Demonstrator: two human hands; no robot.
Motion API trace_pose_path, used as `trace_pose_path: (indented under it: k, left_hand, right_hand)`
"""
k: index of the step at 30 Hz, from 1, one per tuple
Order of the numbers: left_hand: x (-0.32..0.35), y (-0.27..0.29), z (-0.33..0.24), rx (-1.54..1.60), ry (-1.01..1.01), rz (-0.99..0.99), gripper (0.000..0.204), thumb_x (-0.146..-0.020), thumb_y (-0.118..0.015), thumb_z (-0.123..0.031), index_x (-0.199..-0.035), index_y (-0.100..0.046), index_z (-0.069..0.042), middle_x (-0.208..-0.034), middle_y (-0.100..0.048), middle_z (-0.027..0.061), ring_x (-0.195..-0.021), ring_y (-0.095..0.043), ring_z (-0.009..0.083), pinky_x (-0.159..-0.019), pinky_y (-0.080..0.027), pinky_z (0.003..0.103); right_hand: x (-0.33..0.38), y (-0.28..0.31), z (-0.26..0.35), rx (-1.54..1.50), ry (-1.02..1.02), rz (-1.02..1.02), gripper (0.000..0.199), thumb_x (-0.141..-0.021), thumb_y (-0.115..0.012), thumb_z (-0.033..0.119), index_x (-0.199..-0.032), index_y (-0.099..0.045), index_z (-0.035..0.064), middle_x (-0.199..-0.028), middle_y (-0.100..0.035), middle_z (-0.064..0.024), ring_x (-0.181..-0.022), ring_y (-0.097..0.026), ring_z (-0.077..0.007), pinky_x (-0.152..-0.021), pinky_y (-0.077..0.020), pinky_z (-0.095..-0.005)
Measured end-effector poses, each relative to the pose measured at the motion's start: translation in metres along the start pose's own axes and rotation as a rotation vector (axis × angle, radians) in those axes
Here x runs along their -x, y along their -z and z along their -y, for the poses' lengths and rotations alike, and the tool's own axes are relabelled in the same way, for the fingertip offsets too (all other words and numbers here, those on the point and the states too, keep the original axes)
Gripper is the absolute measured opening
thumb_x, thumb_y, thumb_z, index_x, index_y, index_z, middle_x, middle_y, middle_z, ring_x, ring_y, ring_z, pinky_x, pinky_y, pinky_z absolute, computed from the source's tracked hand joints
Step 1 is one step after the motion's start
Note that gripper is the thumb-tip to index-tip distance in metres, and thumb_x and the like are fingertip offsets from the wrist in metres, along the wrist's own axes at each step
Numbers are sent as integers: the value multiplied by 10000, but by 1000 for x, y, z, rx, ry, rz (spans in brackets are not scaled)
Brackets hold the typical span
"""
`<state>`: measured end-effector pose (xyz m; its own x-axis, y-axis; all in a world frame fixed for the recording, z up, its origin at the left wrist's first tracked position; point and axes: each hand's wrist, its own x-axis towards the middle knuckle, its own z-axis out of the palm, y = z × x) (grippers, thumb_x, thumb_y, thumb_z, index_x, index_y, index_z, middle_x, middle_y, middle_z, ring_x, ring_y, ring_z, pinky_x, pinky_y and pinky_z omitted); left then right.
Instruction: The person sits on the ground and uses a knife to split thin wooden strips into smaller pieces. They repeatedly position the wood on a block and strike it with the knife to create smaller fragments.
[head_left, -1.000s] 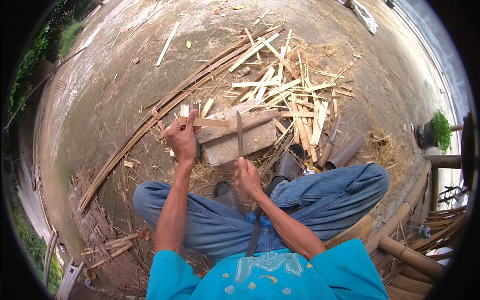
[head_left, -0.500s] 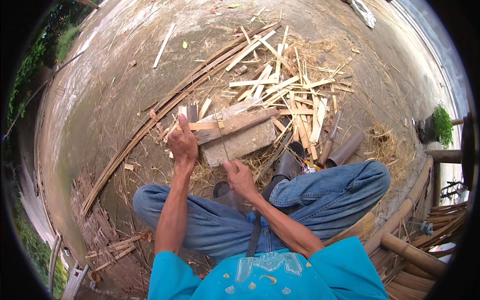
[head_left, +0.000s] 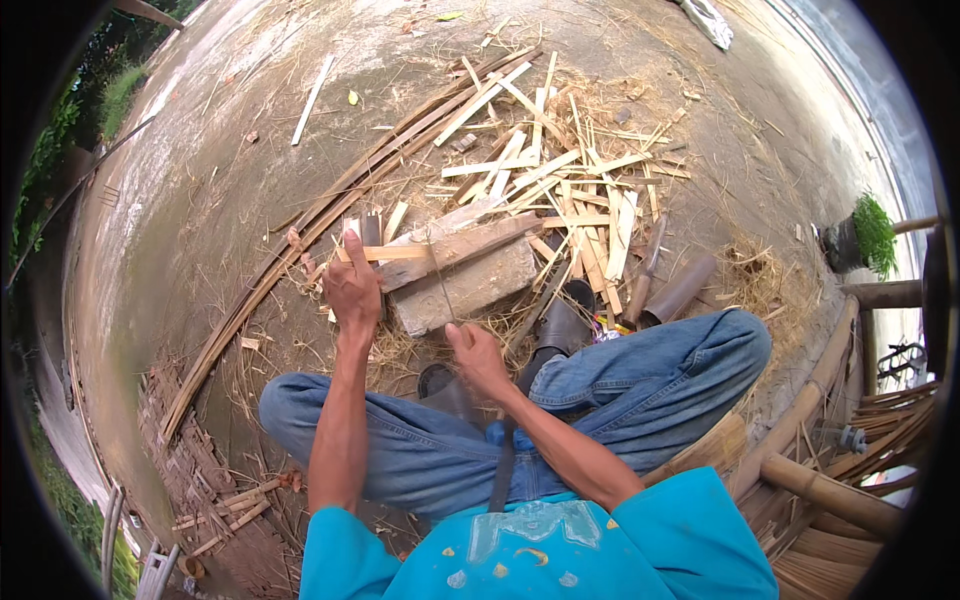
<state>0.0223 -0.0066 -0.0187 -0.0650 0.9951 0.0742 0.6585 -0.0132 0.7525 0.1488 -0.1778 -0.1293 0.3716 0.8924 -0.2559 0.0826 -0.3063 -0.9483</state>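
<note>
My left hand (head_left: 352,290) is closed around one end of a pale bamboo strip (head_left: 388,253), its thumb pointing up along it. The strip runs rightward across a weathered piece of wood (head_left: 480,243), which rests on a rough grey block (head_left: 475,287). In my right hand (head_left: 480,362), closed at the near side of the block, is a thin-bladed knife (head_left: 444,288) seen almost edge-on. Its blade points away from me and crosses the strip's right end. The knife's handle is hidden in my fingers.
Many cut bamboo strips (head_left: 595,215) lie heaped beyond the block. Long dark bamboo lengths (head_left: 330,225) curve along the left. A dark bamboo tube (head_left: 680,290) lies near my right knee, beside a wooden-handled tool (head_left: 645,280). Bamboo poles (head_left: 825,495) stand at the right.
The view has shifted slightly, so the scene sits a little further left. Both hands keep nearly the same places, with the strip and knife still held.
</note>
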Motion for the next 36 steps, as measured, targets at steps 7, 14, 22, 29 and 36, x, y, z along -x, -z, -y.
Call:
trace_pose_path:
  k: [7,14,22,29,36]
  left_hand:
    - [-20,79,-18,168,-231,-296,578,-1140,-329,-486,-1363,-637,-50,-826,-684,55,-829,-720,205,-782,-571,349]
    - [-9,202,80,-348,215,-306,593,-1124,-360,-528,-1091,-679,-29,-654,-553,74,-588,-576,180,-561,-455,391]
    - [115,169,343,-639,467,42,542,-1112,-447,-467,-1202,-664,21,-794,-653,108,-725,-638,189,-640,-476,396]
    - [125,156,350,-465,525,217,528,-1106,-472,-445,-1257,-652,27,-833,-674,120,-764,-647,187,-670,-485,389]
    - [21,203,259,-243,114,169,523,-1101,-498,-424,-1311,-640,33,-871,-695,132,-803,-657,186,-700,-494,383]
  right_hand:
    - [-1,28,19,-36,-153,123,533,-1011,-630,520,-851,-553,18,-644,-592,-122,-547,-617,-229,-535,-481,-400]
    - [-53,85,46,62,76,-218,453,-930,-707,444,-933,-597,5,-749,-667,-179,-699,-660,-320,-669,-504,-458]
    - [-154,230,-11,484,-346,-656,388,-819,-724,422,-953,-774,62,-957,-767,-186,-948,-734,-380,-843,-549,-482]
    - [-136,261,-88,459,-533,-760,436,-765,-781,340,-1055,-750,16,-1116,-747,-217,-1099,-694,-408,-979,-524,-502]
    - [-145,233,-106,547,-523,-948,396,-771,-797,321,-1038,-757,31,-1049,-763,-175,-1057,-709,-401,-925,-542,-523]
